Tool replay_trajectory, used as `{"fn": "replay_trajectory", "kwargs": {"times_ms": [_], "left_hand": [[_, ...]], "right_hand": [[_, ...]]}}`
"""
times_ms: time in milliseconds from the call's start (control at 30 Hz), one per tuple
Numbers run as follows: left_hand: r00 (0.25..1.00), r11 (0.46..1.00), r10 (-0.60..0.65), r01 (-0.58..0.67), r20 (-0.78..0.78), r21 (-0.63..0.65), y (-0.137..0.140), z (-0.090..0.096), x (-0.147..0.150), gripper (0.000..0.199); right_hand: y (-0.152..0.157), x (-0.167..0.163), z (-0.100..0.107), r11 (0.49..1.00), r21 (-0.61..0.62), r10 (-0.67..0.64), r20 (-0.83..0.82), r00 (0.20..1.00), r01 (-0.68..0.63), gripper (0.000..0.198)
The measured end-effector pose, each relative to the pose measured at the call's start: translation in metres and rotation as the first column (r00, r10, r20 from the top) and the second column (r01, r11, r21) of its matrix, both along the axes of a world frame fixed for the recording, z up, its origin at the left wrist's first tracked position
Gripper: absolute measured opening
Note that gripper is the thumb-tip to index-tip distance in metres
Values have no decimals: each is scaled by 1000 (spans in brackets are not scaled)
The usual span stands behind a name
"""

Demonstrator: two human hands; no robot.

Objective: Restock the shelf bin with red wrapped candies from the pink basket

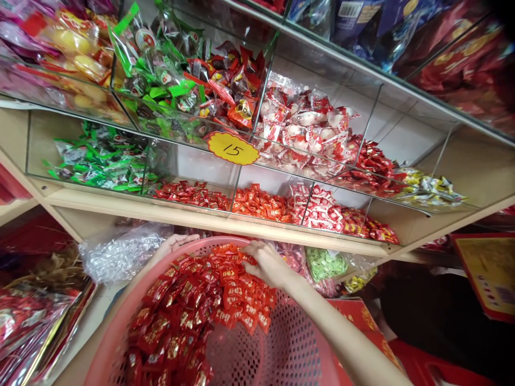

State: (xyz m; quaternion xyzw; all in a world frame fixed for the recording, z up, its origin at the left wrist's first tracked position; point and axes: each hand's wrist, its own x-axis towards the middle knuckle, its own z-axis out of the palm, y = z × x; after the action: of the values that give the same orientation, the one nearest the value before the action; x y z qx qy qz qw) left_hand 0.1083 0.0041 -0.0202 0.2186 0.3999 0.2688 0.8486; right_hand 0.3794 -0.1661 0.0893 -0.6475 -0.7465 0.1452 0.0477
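Note:
A pink perforated plastic basket (295,327) fills the lower middle. Inside, dark red wrapped candies (173,316) lie on the left and brighter orange-red wrapped candies (241,292) on the right. My left arm runs round the basket's left side. My left hand (177,244) is at the far rim, fingers partly stretched along its outer side, the palm hidden. Reaching over from the right, my right hand (265,262) touches the orange-red candies near the far rim. Its thumb and fingers are apart, and no candy is visibly lifted.
Glass-divided shelves hold green-wrapped sweets (108,161), red candies (193,194), orange-red candies (261,202) and white-and-red packets (306,123). A yellow "15" label (234,148) hangs on the glass. A clear plastic bag (124,252) lies beyond the basket, and green candies (325,264) sit below the shelf.

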Motion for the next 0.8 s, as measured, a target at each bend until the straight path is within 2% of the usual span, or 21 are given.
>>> {"fn": "replay_trajectory", "kwargs": {"times_ms": [200, 367, 633, 800], "left_hand": [[1000, 1000, 6, -6, -15, -6, -3, 7, 2, 74], [1000, 999, 28, -28, -8, -29, -8, 15, 6, 74], [1000, 1000, -4, 4, 13, 15, -2, 1, -2, 84], [999, 1000, 28, -28, -44, -7, -6, 11, 4, 79]], "right_hand": [[-8, -15, -7, 993, -67, 108, 182, 977, -98, 15], [-10, -20, -21, 987, -40, 163, 256, 953, -159, 13], [-5, -12, -28, 993, 0, 112, 188, 976, -114, 8], [-4, -8, -27, 995, -12, 95, 165, 982, -94, 11]]}}
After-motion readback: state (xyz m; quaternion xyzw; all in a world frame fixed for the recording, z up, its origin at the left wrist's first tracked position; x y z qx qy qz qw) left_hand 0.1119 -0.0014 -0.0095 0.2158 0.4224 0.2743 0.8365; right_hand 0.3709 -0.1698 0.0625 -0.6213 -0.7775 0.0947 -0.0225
